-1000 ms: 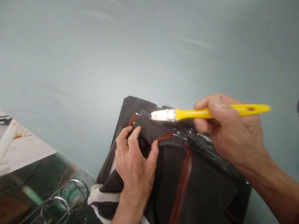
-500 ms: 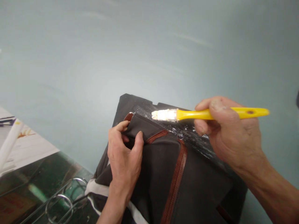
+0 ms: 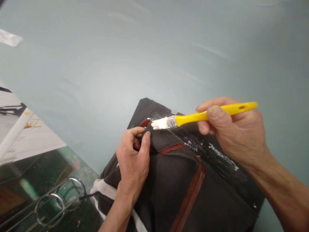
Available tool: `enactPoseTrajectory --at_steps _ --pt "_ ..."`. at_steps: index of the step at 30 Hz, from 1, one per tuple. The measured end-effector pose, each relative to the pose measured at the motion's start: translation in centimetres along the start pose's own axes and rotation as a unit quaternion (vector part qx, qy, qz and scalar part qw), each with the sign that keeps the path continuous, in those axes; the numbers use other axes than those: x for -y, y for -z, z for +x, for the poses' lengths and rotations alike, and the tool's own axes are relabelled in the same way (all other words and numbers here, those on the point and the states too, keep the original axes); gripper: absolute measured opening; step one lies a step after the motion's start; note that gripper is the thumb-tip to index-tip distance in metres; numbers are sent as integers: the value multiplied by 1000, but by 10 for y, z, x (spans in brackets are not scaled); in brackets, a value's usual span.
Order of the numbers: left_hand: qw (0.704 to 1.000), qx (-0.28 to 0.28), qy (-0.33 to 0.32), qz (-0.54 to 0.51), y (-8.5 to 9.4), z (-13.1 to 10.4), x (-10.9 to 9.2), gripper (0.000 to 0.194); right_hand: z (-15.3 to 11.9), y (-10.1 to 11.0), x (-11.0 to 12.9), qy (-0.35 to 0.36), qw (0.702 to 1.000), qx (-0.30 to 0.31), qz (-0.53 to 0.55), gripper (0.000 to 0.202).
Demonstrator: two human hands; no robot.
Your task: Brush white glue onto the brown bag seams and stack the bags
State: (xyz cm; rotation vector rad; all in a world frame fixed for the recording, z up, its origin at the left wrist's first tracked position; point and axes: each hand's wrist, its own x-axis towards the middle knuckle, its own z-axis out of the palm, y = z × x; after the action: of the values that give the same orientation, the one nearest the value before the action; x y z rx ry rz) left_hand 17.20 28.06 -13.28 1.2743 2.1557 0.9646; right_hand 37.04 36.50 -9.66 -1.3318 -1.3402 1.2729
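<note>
My right hand (image 3: 231, 129) grips a yellow-handled brush (image 3: 190, 118), its bristles loaded with white paste. The bristle tip is at the edge of a black fabric piece (image 3: 173, 180), beside a small reddish-brown tab (image 3: 145, 122). With thumb and fingers, my left hand (image 3: 135, 154) pinches the fabric edge just below that tab. A reddish-brown zipper strip (image 3: 190, 196) runs down the fabric, and a shorter brown strip (image 3: 172, 149) lies above it. White smears mark the dark board (image 3: 224, 158) along the fabric's upper edge.
A pale grey-green tabletop (image 3: 96, 64) surrounds the work. At the left are a printed white sheet (image 3: 43, 135) with a white stick (image 3: 14, 135) over it, and a white scrap (image 3: 11, 38). Metal rings on rods (image 3: 50, 209) stand at the lower left.
The brush has come down and left relative to the fabric, from above the smeared board to the fabric edge by the tab. The view has shifted, and more white shows on the board.
</note>
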Motion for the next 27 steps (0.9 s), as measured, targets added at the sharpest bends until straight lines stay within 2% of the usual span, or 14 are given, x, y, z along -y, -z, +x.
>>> enactPoseTrajectory --at_steps 4,11,17,23,27 --pt "1000 8 16 -22 -3 0 -1 8 8 -4 3 34 999 17 -27 34" --pt "999 28 5 -23 -6 0 0 9 13 6 7 56 990 54 -120 37" --pt "998 46 15 -32 -5 0 0 12 7 -4 10 90 993 33 -67 29" --pt "998 42 20 -34 -6 0 1 12 -6 6 6 93 981 20 -167 25" --pt "999 40 13 -34 -6 0 2 13 -14 2 8 121 985 -16 -123 23"
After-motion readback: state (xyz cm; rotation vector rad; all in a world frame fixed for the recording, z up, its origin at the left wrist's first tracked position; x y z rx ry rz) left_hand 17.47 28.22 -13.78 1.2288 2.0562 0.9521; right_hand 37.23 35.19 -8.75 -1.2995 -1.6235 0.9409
